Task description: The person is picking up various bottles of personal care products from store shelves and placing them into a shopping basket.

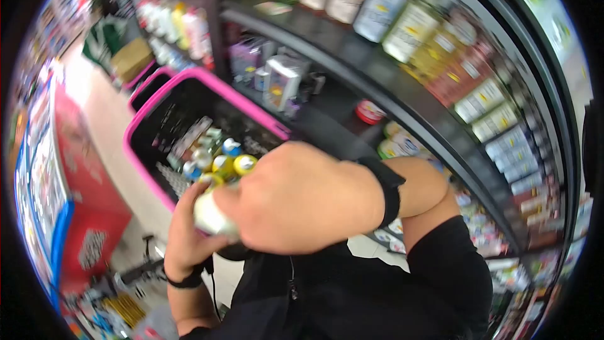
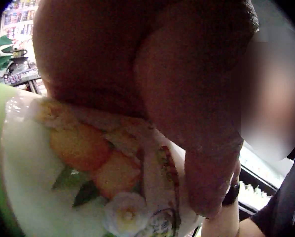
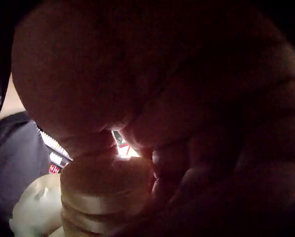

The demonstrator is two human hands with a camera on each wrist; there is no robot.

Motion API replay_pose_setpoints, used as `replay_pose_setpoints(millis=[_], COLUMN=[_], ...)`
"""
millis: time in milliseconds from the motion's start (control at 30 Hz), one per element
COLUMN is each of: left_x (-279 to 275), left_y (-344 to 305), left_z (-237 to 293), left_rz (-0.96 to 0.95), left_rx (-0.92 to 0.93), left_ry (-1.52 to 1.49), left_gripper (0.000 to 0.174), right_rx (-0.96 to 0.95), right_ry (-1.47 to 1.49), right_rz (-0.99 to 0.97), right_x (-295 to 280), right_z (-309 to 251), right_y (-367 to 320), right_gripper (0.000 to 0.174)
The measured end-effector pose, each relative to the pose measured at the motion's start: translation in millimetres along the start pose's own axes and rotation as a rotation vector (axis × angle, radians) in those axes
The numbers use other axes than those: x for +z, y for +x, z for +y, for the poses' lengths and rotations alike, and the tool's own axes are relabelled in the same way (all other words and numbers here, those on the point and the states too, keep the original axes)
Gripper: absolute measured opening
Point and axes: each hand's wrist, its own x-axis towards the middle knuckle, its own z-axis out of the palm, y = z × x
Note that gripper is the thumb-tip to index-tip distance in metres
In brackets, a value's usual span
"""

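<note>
A person in black stands beside a store shelf, a white bottle held in front of the body, just above the near edge of a black basket with a pink rim. The left hand is wrapped around the bottle, whose label shows oranges and a white flower. The right hand curls over it from above, gripping its ridged top. Inside the basket are containers with yellow and blue tops. The likeliest mishap is a slip: if the left hand loosens while the right pulls or twists, the bottle could drop onto those containers or the floor. Were the top to come loose and the bottle tip, its contents might spill. Whether it is sealed cannot be told.
</note>
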Motion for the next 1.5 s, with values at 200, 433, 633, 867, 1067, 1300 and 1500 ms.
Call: replay_pose_setpoints(millis=[200,433,633,867,1067,1300,1500], left_x=[41.8,153.7,273.0,373.4,394.8,380.2,389.3], left_y=[12.9,37.6,56.2,67.9,110.6,145.4,184.1], left_z=[45.1,53.5,38.3,7.5,0.8,12.9,-11.6], left_rz=[-0.25,-0.401,-0.535,-0.627,-0.678,-0.642,-0.663], left_rx=[0.248,0.157,-0.077,-0.158,-0.191,-0.083,-0.058], left_ry=[0.162,-0.352,-0.552,-0.507,-0.508,-0.391,-0.307], left_gripper=[0.086,0.091,0.104,0.102,0.09,0.088,0.081], right_rx=[0.132,0.346,0.898,1.167,1.105,1.122,1.141], right_ry=[0.177,0.48,0.614,0.684,0.45,0.565,0.472], right_rz=[0.237,0.557,0.676,0.725,0.81,0.918,0.95], right_x=[-11.4,32.2,112.4,150.5,156.2,140.6,146.1], right_z=[-27.6,-27.5,-47.9,-25.2,12.0,34.6,70.8], right_y=[-84.9,-251.0,-330.7,-384.5,-390.0,-373.0,-368.7], right_gripper=[0.035,0.088,0.099,0.093,0.084,0.077,0.056])
